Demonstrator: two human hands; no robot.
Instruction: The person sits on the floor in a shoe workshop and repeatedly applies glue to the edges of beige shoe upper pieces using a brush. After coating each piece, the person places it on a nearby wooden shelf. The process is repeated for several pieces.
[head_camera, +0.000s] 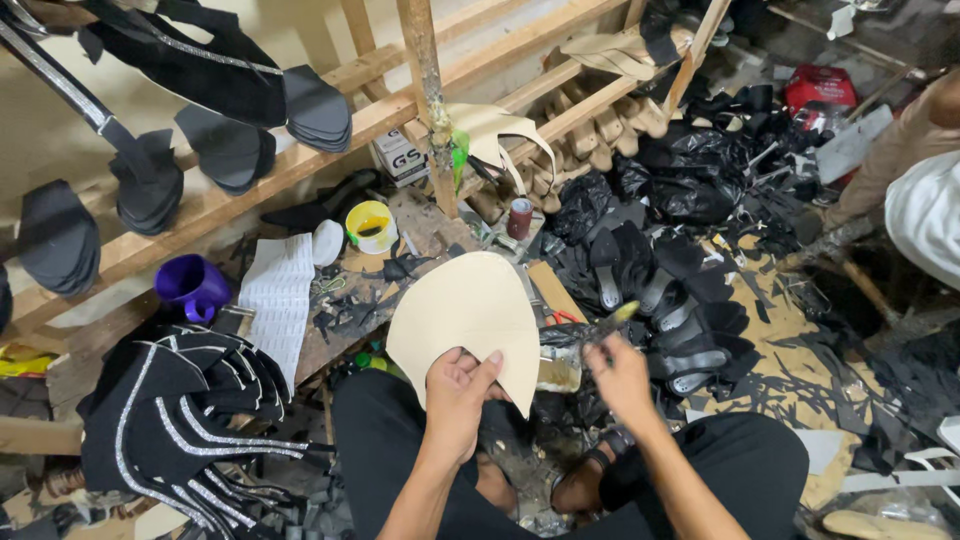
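I see the left hand (455, 385) holding a beige cut sheet (465, 318), a curved shoe-upper shape with a pointed lower corner. The sheet stands roughly upright in front of the person's lap, above the black trousers (380, 440), with its broad rounded part rising towards the cluttered counter (345, 310).

Handling judgement: the sheet appears thin and light. It keeps its shape while gripped at one edge only, so I rate it as moderately stiff, like leatherboard or lining material, yet likely to bend if pressed. It does not look fragile or slippery. The best hold is at the lower edge, where the hand now is, since this leaves the wide face free.

State of the left fingers (478, 368): curled shut over the lower edge of the sheet, thumb side on the near face, the remaining fingers hidden behind it. The sheet extends upward and to both sides of the grip; the pointed corner hangs just right of the hand.

The right hand (622, 372) is apart from the sheet, to its right. Its fingers are closed round a small tool with a pale yellowish tip (622, 313), possibly a brush or applicator; I cannot tell which. A small jar (560, 368) stands between the two hands, just beside the sheet's pointed corner.
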